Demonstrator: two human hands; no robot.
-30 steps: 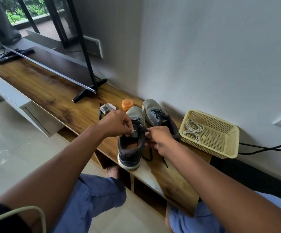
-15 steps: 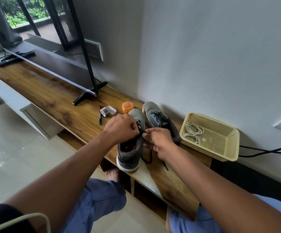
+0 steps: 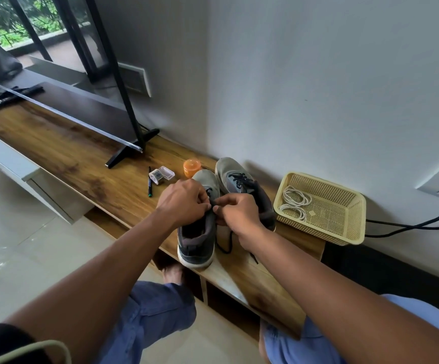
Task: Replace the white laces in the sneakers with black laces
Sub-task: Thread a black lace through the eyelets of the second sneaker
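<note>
Long wood shelf (image 3: 76,164) ran along a white wall (image 3: 318,74), glossy tile floor below. TV (image 3: 81,111) stood on it toward the far end, remote (image 3: 11,97) beyond at the far corner. Mid-shelf, near the wall: pen (image 3: 150,182), clear box (image 3: 161,175), orange tub (image 3: 192,167). Yellow basket (image 3: 349,219) sat at the near end against the wall, white laces (image 3: 296,203) coiled inside at its left side. Black cable (image 3: 410,224) trailed from a wall socket past the basket.

Two sneakers side by side between tub and basket, toes to the wall. Right sneaker (image 3: 242,179) already had black laces, partly hidden by the right hand. Left sneaker (image 3: 197,229) sat at the front edge, heel slightly overhanging.

Left hand (image 3: 183,200) and right hand (image 3: 238,212) met over the left sneaker's tongue, fingers curled, each pinching the black lace (image 3: 227,244). Loose lace tail hung down right of the sneaker onto the shelf. Exact eyelet: couldn't tell, fingers covered it.
</note>
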